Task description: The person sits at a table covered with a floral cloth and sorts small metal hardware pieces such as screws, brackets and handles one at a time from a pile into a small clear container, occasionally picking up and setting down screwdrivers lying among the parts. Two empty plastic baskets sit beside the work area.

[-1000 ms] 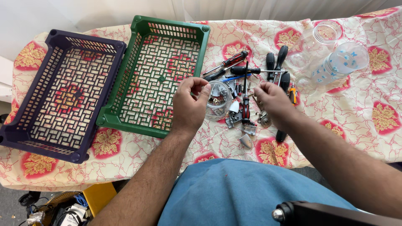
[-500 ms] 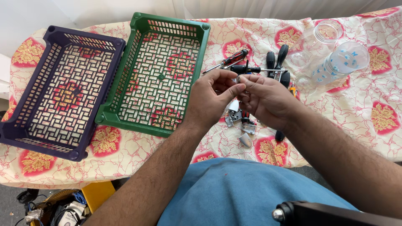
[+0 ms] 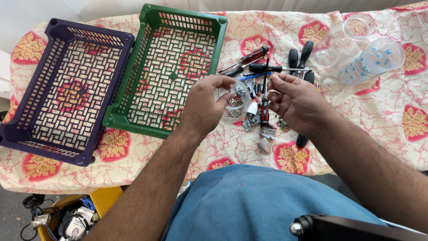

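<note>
My left hand (image 3: 206, 106) grips a small clear round container (image 3: 235, 101) with small metal bits inside, held just above the table beside the green basket (image 3: 149, 49). My right hand (image 3: 298, 100) hovers close to the right of the container, fingers curled with the tips pinched near its rim. Whether it holds something small I cannot tell. Between the hands a red-and-black screwdriver (image 3: 265, 109) lies on the cloth, pointing away from me. Small metal parts (image 3: 263, 143) lie under and in front of the hands.
A purple basket (image 3: 26, 134) stands left of the green one. More screwdrivers (image 3: 255, 55) and black-handled tools (image 3: 306, 50) lie behind the hands. Two clear jars (image 3: 374, 58) lie at the back right. The flowered tablecloth (image 3: 392, 129) hangs over the near edge.
My left hand has lifted the clear container off the pile. My right hand came in to meet it, then drew slightly to the right.
</note>
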